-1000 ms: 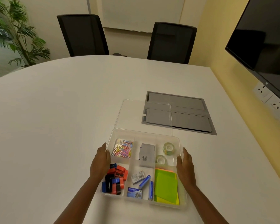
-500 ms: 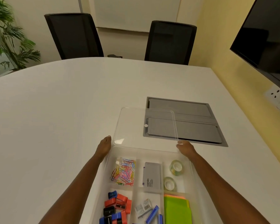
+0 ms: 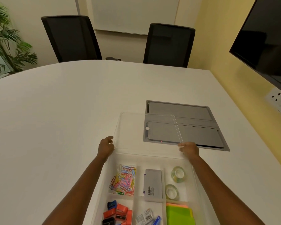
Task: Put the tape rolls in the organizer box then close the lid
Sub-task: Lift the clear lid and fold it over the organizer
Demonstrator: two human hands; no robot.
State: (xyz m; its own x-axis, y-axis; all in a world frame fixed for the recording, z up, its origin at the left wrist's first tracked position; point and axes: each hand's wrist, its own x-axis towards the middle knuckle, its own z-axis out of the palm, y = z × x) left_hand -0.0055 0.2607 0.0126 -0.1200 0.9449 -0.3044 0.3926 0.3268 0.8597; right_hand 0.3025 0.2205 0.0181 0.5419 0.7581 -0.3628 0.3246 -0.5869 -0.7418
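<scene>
Both tape rolls (image 3: 178, 174) are lying in the organizer box's (image 3: 195, 174) far-right compartment. Left hand (image 3: 105, 147) and right hand (image 3: 189, 148) fingers are pinching the lid's (image 3: 146, 132) near corners; uneven swinging risks twisting the hinge.

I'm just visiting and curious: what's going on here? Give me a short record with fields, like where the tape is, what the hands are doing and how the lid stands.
tape rolls: two, in the far right compartment of the organizer box
lid: clear lid, open, lying back on the table
left hand: grips the lid's left edge
right hand: grips the lid's right corner
other contents: paper clips, grey box, green notes
remaining: close the lid
</scene>
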